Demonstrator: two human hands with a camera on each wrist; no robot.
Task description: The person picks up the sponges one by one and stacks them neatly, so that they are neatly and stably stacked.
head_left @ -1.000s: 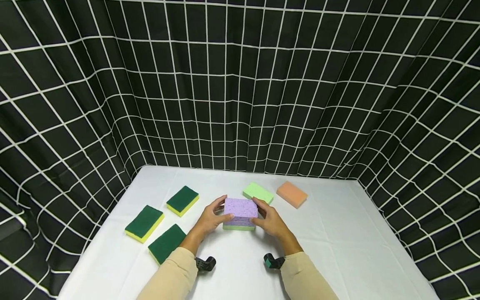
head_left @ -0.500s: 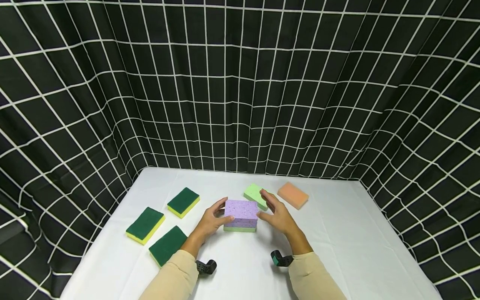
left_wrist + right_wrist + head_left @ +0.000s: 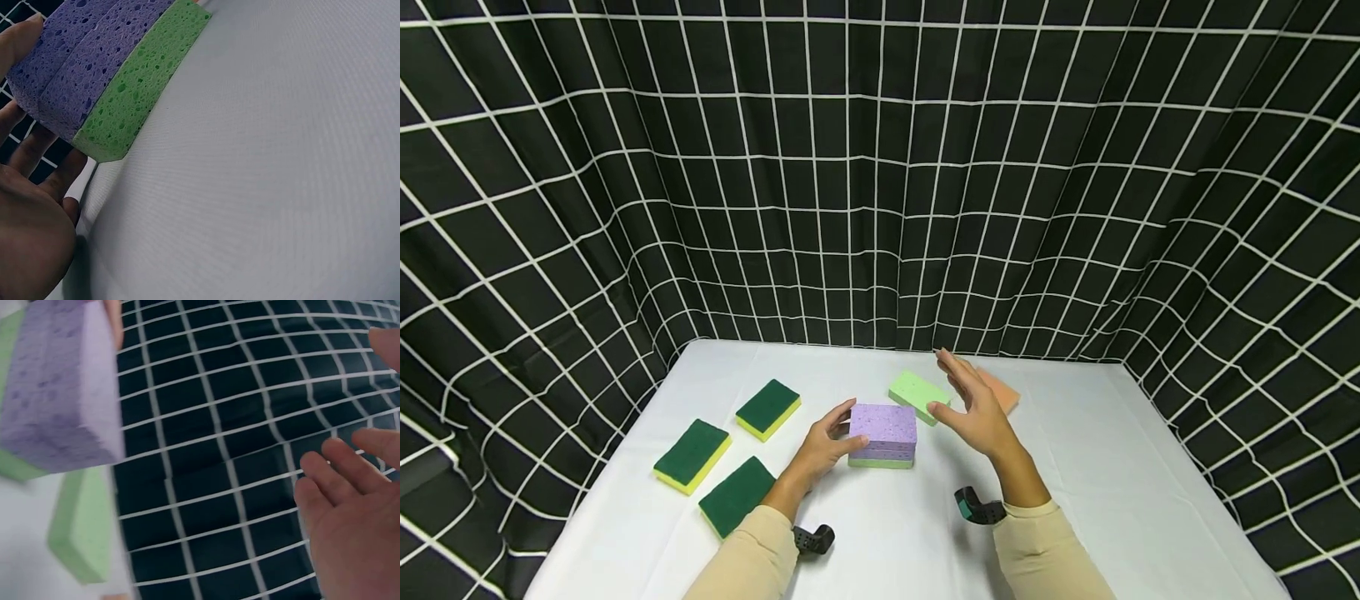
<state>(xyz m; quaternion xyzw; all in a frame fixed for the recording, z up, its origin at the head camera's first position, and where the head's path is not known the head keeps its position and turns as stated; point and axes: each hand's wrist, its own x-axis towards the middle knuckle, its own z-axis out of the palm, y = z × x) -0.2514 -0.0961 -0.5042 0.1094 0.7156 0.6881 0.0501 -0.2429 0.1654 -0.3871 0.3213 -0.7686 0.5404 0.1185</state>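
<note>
In front of me stands a stack of sponges: two purple sponges (image 3: 883, 423) lie on a light green sponge (image 3: 882, 463). My left hand (image 3: 820, 448) holds the stack's left end, thumb at the front corner and fingers behind. The left wrist view shows the thumb (image 3: 24, 39) against the purple layers. Apart from the stack, my right hand (image 3: 981, 414) is raised over the table, fingers extended and nothing in its grasp. Behind the stack lies a second light green sponge (image 3: 916, 392). An orange sponge (image 3: 1006, 390) is partly hidden behind the right hand.
On the left lie three yellow sponges with dark green scouring sides up: one at the back (image 3: 767, 406), one farther left (image 3: 691, 452) and one nearer (image 3: 737, 493) beside my left forearm. A black gridded curtain (image 3: 880, 208) surrounds the white table (image 3: 1120, 467).
My right hand has let go of the stack and moved right and away, its fingers spreading toward the orange sponge. My left hand has stayed at the stack.
</note>
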